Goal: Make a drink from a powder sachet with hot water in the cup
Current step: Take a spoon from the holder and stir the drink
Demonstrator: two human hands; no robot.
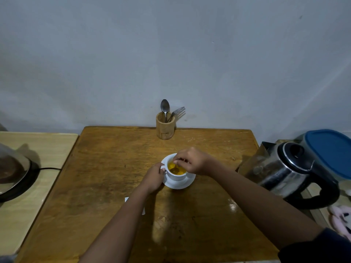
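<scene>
Cup (177, 175): on its saucer (187, 184), mid-table; yellow drink inside
Left hand (154, 177): fingers closed on the cup handle
Right hand (191, 161): fingers pinching what seems a spoon (175, 168)
Stirring: slow circles; keep the cup steady; avoid splashing

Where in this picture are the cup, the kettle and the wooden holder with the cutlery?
cup (177, 177): head view, on its white outer wall below the yellow drink.
kettle (284, 173): head view, on its shiny steel body.
wooden holder (164, 129): head view, on the middle of its front.
</scene>
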